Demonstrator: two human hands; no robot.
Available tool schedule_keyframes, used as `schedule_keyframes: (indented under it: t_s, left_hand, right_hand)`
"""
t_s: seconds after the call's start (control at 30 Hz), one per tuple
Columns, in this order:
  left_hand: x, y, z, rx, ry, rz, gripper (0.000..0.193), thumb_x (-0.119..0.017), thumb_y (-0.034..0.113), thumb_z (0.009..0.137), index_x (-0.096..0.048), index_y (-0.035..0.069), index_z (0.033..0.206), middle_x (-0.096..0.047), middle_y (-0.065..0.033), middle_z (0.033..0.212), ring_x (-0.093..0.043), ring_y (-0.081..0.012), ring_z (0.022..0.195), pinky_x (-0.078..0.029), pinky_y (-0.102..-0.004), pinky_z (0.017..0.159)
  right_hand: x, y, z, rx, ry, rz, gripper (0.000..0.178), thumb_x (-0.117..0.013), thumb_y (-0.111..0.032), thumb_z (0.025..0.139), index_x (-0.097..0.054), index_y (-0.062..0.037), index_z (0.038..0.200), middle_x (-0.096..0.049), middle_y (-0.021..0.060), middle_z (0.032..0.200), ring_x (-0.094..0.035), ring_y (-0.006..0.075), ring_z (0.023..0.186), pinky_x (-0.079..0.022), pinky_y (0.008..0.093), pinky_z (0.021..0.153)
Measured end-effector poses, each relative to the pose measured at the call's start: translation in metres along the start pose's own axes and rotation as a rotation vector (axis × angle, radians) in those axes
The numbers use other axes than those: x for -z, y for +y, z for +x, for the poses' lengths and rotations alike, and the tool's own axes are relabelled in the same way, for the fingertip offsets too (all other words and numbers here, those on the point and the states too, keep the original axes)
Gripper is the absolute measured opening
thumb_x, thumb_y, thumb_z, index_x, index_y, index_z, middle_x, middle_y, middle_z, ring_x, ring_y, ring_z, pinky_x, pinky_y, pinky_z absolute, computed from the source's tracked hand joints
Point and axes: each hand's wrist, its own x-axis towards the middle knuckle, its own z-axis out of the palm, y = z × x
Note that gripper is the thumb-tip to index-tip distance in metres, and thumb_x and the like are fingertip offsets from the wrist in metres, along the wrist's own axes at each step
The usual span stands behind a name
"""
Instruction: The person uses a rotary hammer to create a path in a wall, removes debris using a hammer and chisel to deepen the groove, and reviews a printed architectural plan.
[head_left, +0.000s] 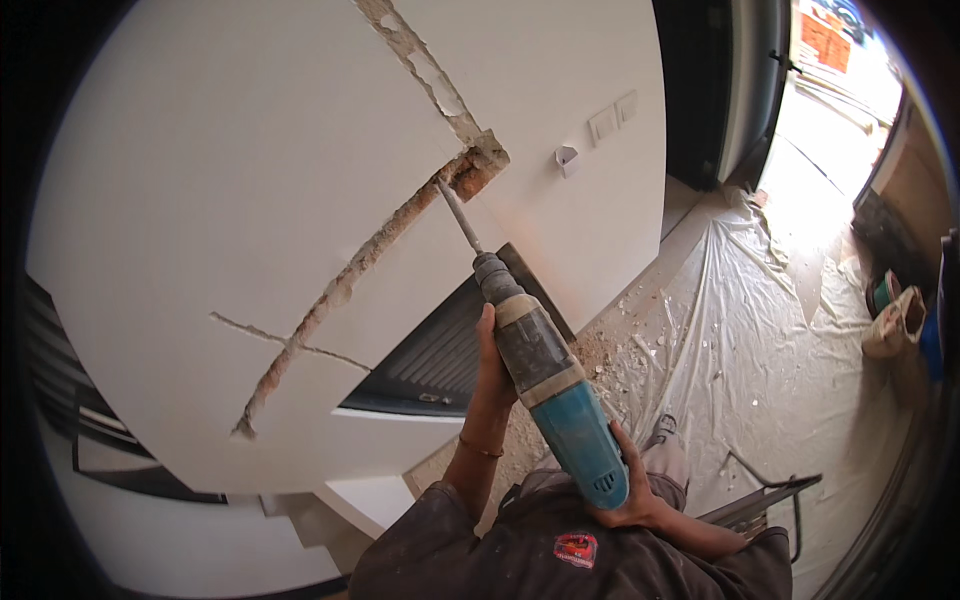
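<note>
Hammer drill (545, 365) at wall groove (345, 285)
Our left hand (492, 368) and right hand (632, 488) wrap fingers around it; sheeting (740, 300) lies to its right.

White wall (180, 180), pale switches (603, 124), plastic sheeting (725, 300) over floor (679, 223) — sunlit doorway (815, 150)

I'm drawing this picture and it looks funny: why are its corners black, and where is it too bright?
Head view: the round fisheye lens leaves the corners black; head view: daylight outside the doorway glares nearly white, washing out detail; head view: the drill looks fairly clear.
</note>
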Motion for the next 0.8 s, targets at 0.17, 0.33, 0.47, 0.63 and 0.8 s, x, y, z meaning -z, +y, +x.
schedule_keyframes:
  t_s: [0.17, 0.33, 0.47, 0.63, 0.8]
  left_hand:
    - [0.049, 0.044, -0.009, 0.096, -0.164, 0.032, 0.064, -0.036, 0.064, 0.09, -0.051, 0.008, 0.116, -0.06, -0.0113, 0.097, -0.066, -0.0257, 0.081, -0.059, -0.0418, 0.067]
    - [0.082, 0.079, -0.02, 0.156, -0.209, -0.009, 0.065, -0.039, 0.065, 0.089, -0.052, 0.007, 0.115, -0.062, -0.0129, 0.097, -0.067, -0.0252, 0.081, -0.06, -0.0415, 0.066]
    - [0.092, 0.1, -0.029, 0.215, -0.261, -0.038, 0.063, -0.038, 0.063, 0.09, -0.051, 0.007, 0.116, -0.061, -0.0136, 0.096, -0.067, -0.0257, 0.082, -0.06, -0.0409, 0.067]
    - [0.123, 0.114, -0.018, 0.304, -0.448, -0.17, 0.069, -0.038, 0.064, 0.089, -0.046, 0.004, 0.123, -0.056, -0.0185, 0.106, -0.063, -0.0315, 0.091, -0.058, -0.0464, 0.075]
    - [0.144, 0.125, 0.007, 0.421, -0.667, -0.222, 0.072, -0.047, 0.064, 0.086, -0.044, 0.006, 0.129, -0.048, -0.0181, 0.115, -0.055, -0.0331, 0.101, -0.053, -0.0484, 0.085]
  right_hand:
    - [-0.105, 0.015, 0.002, 0.008, 0.116, -0.085, 0.109, -0.079, -0.016, 0.065, -0.01, 0.0025, 0.147, -0.053, 0.0265, 0.123, -0.056, 0.0348, 0.115, -0.04, 0.0382, 0.1]
    - [-0.187, 0.018, 0.024, 0.072, 0.211, -0.13, 0.112, -0.079, -0.019, 0.063, -0.009, -0.0002, 0.148, -0.055, 0.0306, 0.116, -0.061, 0.0407, 0.103, -0.047, 0.0401, 0.09]
    - [-0.223, 0.006, 0.033, 0.036, 0.23, -0.125, 0.111, -0.077, -0.017, 0.063, -0.008, -0.0017, 0.148, -0.059, 0.0299, 0.11, -0.063, 0.042, 0.098, -0.049, 0.0407, 0.086]
    - [-0.247, -0.002, 0.046, -0.039, 0.189, -0.172, 0.107, -0.074, -0.015, 0.066, -0.008, -0.0029, 0.148, -0.062, 0.0302, 0.097, -0.064, 0.0449, 0.086, -0.051, 0.0451, 0.078]
    - [-0.26, -0.013, 0.062, -0.078, 0.111, -0.197, 0.102, -0.073, -0.016, 0.071, -0.007, -0.005, 0.148, -0.058, 0.0319, 0.106, -0.062, 0.0445, 0.091, -0.051, 0.0465, 0.075]
